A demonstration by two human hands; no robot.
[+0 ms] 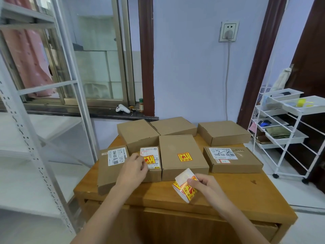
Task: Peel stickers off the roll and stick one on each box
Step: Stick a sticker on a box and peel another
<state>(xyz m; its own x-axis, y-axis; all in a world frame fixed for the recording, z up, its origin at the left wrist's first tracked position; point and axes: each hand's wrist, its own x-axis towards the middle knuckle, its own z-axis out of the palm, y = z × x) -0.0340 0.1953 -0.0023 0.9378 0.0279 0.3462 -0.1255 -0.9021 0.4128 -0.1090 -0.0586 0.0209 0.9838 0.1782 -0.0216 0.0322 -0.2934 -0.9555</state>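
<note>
Pressing down with curled fingers, your left hand (134, 166) rests on the small box (151, 164) in the front row; its fingertips sit at the left edge of a red-and-yellow sticker (149, 160) lying on the box top over a white printed label. Whether the fingers pinch anything cannot be told. Your right hand (204, 185) is closed around the sticker roll (184, 186), thumb and fingers clamping it above the front edge of the wooden table (228, 194), with a white strip of backing curling up from the roll.

Just left of the small box lies a long box (110, 173) carrying a white barcode label, its near end reaching the table edge. Just right of the small box stands a taller box (182, 155) with a red-and-yellow sticker (185, 157) already on its top face. Farther right, a flat box (232, 160) bears a white label with handwriting and a small red-bordered tag, but no red-and-yellow sticker. Three plain boxes form the back row: one at left (137, 132), one in the middle (174, 125), one at right (223, 132).

Beyond the table, a metal shelf frame (35, 155) stands at left, and a white wheeled cart (284, 131) with trays at right.
</note>
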